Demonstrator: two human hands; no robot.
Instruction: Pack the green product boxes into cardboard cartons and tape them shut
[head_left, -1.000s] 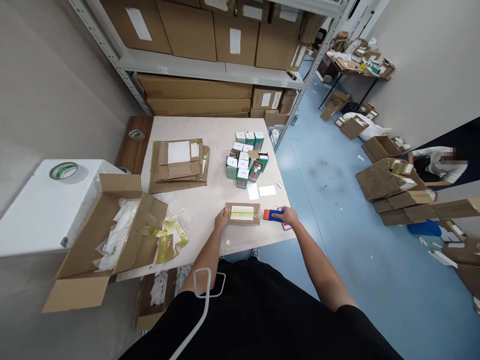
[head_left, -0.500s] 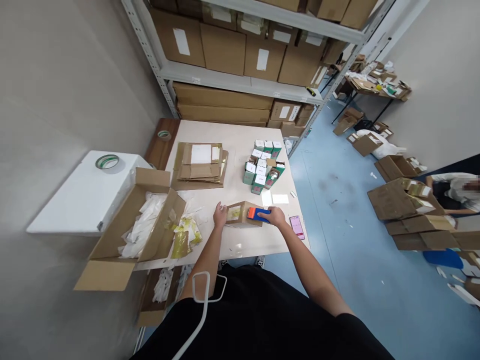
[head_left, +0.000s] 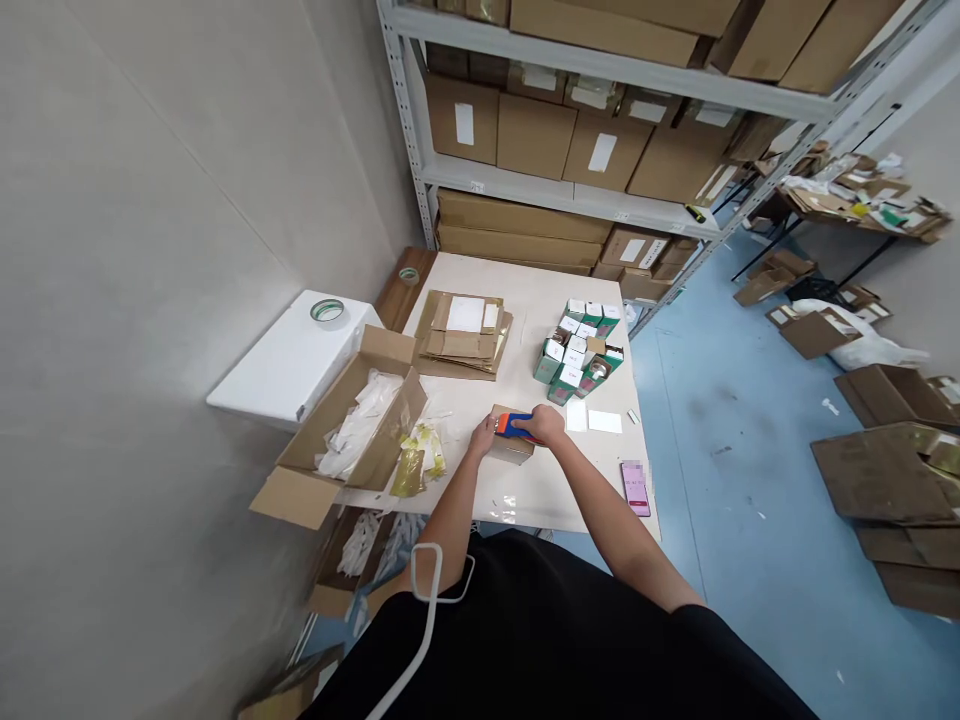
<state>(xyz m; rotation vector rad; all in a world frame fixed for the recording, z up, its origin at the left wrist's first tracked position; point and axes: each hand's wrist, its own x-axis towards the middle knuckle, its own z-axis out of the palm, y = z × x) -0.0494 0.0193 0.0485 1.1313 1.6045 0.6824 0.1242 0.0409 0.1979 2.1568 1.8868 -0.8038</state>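
A small cardboard box rests on the table in front of me. My right hand is wrapped around a blue and orange tape dispenser lying across the top of the box. Its orange end points left. My left hand grips the left side of the box, its fingers close to the orange end. The far fingertips are too small to make out clearly. White cards lie just right of my right hand.
Green-and-white boxes stand at the table's back right. Flattened cardboard is stacked at the back left. An open carton with white bags stands left, beside yellow-marked plastic packets. A phone lies near the right edge.
The view has swung left. The box now appears turned and shorter from my side, and my left hand has come closer to the dispenser's orange end.
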